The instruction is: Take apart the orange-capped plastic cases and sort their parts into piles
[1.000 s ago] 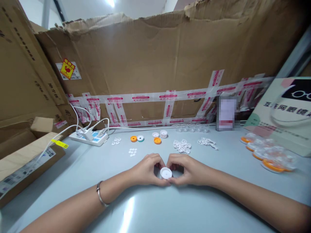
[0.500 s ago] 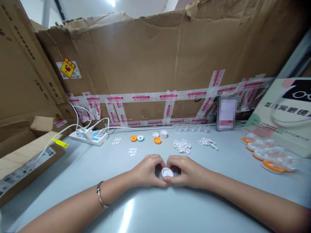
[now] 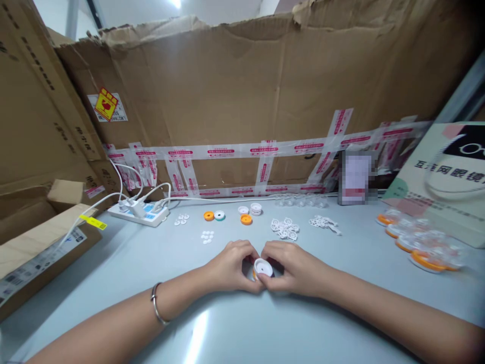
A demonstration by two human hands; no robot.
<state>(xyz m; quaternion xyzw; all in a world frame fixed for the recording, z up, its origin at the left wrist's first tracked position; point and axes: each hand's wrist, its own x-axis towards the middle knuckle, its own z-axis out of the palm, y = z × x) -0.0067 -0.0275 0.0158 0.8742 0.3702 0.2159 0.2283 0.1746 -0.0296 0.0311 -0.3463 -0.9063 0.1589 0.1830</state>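
Between my two hands is a small round white plastic piece [image 3: 263, 267], dish-shaped with a small dark hole in its middle; a bit of orange shows at its lower left edge. My left hand [image 3: 237, 265] grips it from the left, thumb at the front and fingers behind. From the right, my right hand [image 3: 290, 268] closes on the same piece, its thumb on the near rim. Beyond the hands lie an orange round piece [image 3: 246, 219], white round pieces [image 3: 255, 208], another orange piece [image 3: 208, 216] and a white-and-teal one [image 3: 219, 216].
White lattice-like parts [image 3: 285, 229] lie behind my right hand, small white discs [image 3: 207, 236] behind my left. Clear-topped orange-and-white assemblies [image 3: 428, 260] stand at right, near a phone [image 3: 355, 178]. A power strip [image 3: 140, 215] and open carton [image 3: 45, 247] are at left; cardboard [image 3: 227, 101] walls the back.
The round piece has tilted and shifted slightly right in my hands, so its centre hole and orange edge now show. Both hands keep their grip.
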